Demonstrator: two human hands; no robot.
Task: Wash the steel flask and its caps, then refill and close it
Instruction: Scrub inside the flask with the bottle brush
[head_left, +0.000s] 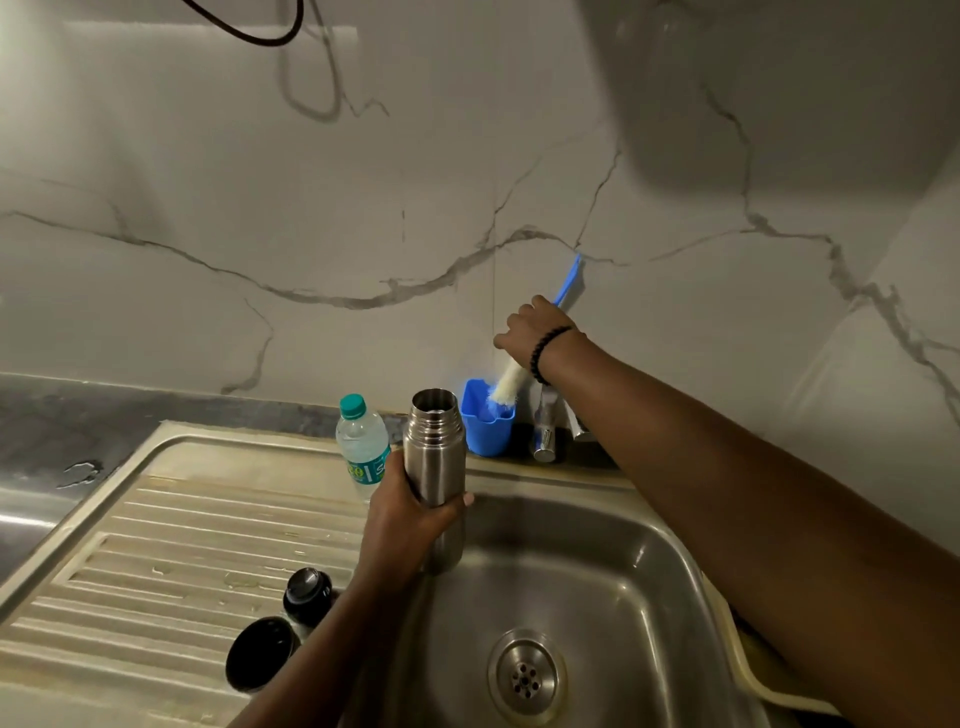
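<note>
At lower left of the frame two caps (283, 626) lie on the drainboard (156, 545); mid-frame the left hand (410, 519) grips the open, upright flask (435, 467) over the sink (597, 571), while right of centre the right hand (530, 330) grips a bottle brush (519, 371) above a blue holder (485, 423)

Left grip (410, 512) curled tight and low; right grip (530, 327) clenched, arm outstretched.

brushed, satin steel is seen on the flask (435, 467), held above the duller steel sink (613, 566). left of the sink, a ribbed metal drainboard (171, 551) is stained and wet; behind it, clear plastic bottle (362, 447), glossy blue plastic cup (487, 426), polished veined marble wall (363, 208).
</note>
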